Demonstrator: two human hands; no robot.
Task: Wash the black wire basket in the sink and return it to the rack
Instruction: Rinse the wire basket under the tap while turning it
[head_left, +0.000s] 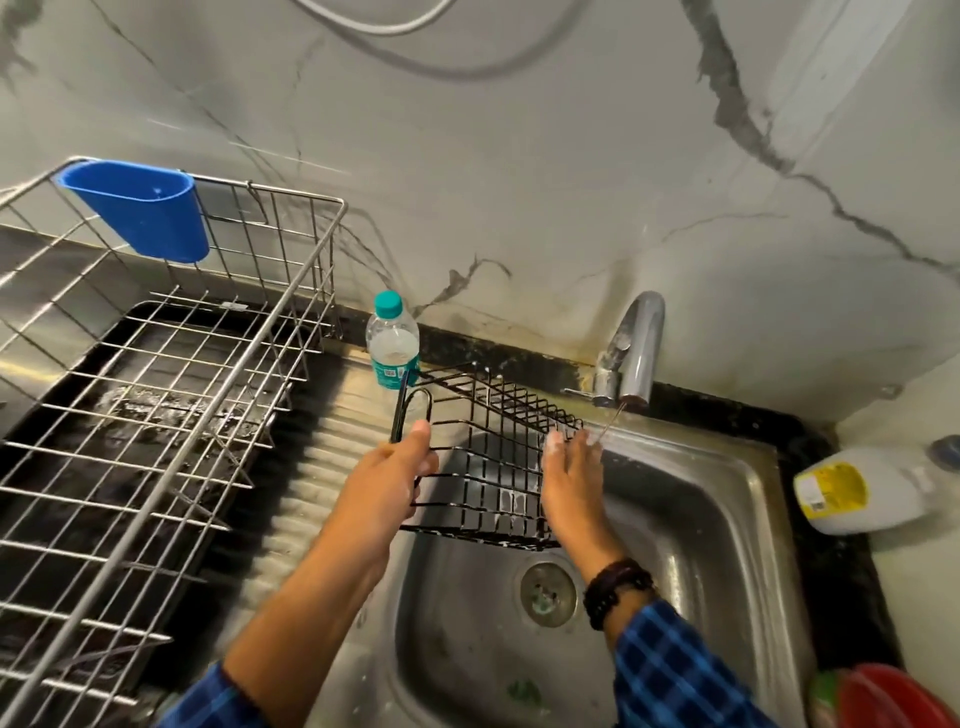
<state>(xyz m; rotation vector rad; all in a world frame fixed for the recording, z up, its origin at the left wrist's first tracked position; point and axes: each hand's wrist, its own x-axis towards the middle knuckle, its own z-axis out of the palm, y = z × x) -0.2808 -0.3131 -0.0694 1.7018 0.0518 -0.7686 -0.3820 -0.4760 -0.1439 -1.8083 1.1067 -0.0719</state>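
The black wire basket (488, 457) hangs tilted over the steel sink (727, 519), with soap foam on its lower wires. My left hand (400, 467) grips its left end near the hooked handle. My right hand (571, 473) holds the right end, soapy fingers curled over the wires. A thin stream of water runs from the chrome tap (636, 353) onto the fingertips of that hand. The steel wire rack (156, 415) stands on the left over a black drip tray.
A blue plastic cup (140, 208) hangs on the rack's back wall. A clear water bottle (392, 343) with a teal cap stands behind the basket. A white jug (867, 488) lies on the right counter. A red item (893, 696) sits at bottom right. The drain (548, 592) lies below.
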